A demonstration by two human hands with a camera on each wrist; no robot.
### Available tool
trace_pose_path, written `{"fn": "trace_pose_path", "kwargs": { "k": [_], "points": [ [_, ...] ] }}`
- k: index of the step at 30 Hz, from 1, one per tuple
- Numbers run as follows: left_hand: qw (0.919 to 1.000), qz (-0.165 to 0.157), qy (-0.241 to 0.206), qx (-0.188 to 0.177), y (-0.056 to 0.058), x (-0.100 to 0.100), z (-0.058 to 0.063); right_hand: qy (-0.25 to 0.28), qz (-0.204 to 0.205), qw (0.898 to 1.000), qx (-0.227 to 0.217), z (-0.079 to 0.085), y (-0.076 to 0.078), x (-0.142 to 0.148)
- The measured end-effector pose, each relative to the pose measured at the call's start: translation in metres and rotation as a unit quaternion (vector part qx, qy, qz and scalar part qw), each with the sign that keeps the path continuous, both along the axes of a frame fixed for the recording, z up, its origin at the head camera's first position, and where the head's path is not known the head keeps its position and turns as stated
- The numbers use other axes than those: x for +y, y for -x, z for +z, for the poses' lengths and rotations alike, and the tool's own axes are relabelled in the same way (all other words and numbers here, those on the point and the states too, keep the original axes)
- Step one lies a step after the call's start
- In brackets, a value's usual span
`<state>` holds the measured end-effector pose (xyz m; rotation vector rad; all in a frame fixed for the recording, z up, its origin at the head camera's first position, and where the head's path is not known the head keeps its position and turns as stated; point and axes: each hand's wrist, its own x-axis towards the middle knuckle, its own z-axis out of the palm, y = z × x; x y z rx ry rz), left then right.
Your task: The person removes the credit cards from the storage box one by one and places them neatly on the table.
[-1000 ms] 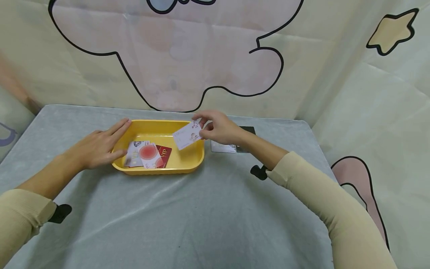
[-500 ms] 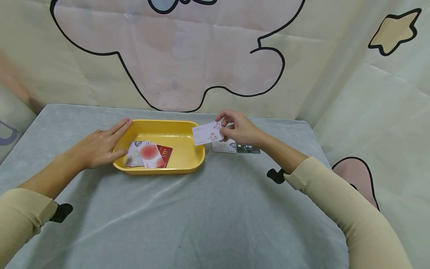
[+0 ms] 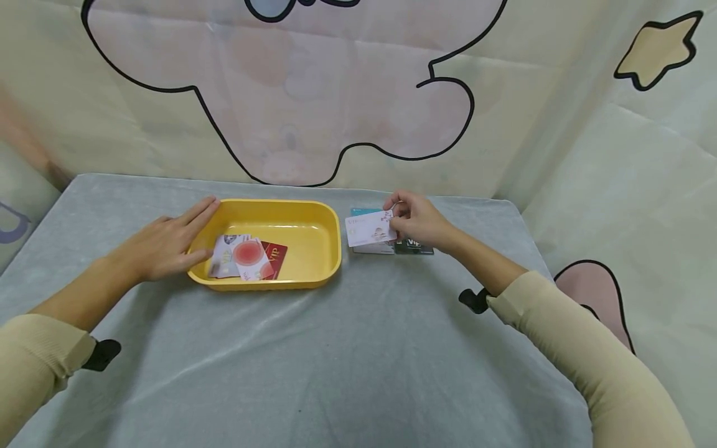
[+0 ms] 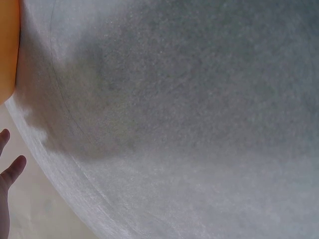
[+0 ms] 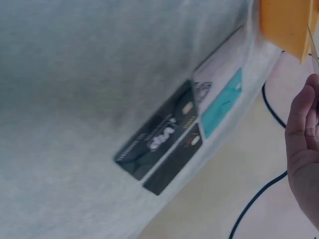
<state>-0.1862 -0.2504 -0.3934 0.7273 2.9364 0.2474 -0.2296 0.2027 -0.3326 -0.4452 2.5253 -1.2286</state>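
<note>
My right hand (image 3: 417,219) pinches a white card (image 3: 365,230) with a small floral print between thumb and fingers. It holds the card over the cards on the table, just right of a yellow tray (image 3: 313,274). Partly covered by it in the head view are a teal card (image 3: 363,211) and a pale card (image 3: 374,250). Inside the tray, at its left, overlap a greyish-white card (image 3: 221,264), a white card with a red disc (image 3: 250,254) and a red VIP card (image 3: 277,255). My left hand (image 3: 162,246) rests at the tray's left rim, fingers straight.
Beside the pale and teal cards lie a black VIP card (image 5: 162,134) and another dark card (image 5: 174,162), edges aligned in the right wrist view. A grey cloth (image 3: 336,361) covers the table. A printed curtain (image 3: 364,93) hangs behind the far edge.
My right hand has carried the white floral card rightward, from above the tray to over the cards on the table. My left hand has stayed at the tray's rim.
</note>
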Motion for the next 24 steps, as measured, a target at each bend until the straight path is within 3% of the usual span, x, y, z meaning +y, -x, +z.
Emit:
{"fn": "trace_pose_path", "kwargs": {
  "k": [14,24],
  "points": [
    [1.0000,0.000,-0.002,-0.002,0.001,-0.001,-0.001,-0.032,0.032,0.996,-0.082,-0.032,-0.005,0.019],
    [1.0000,0.001,-0.003,-0.002,0.001,-0.001,-0.002,-0.072,0.070,0.989,-0.108,-0.050,-0.008,0.026]
  ]
}}
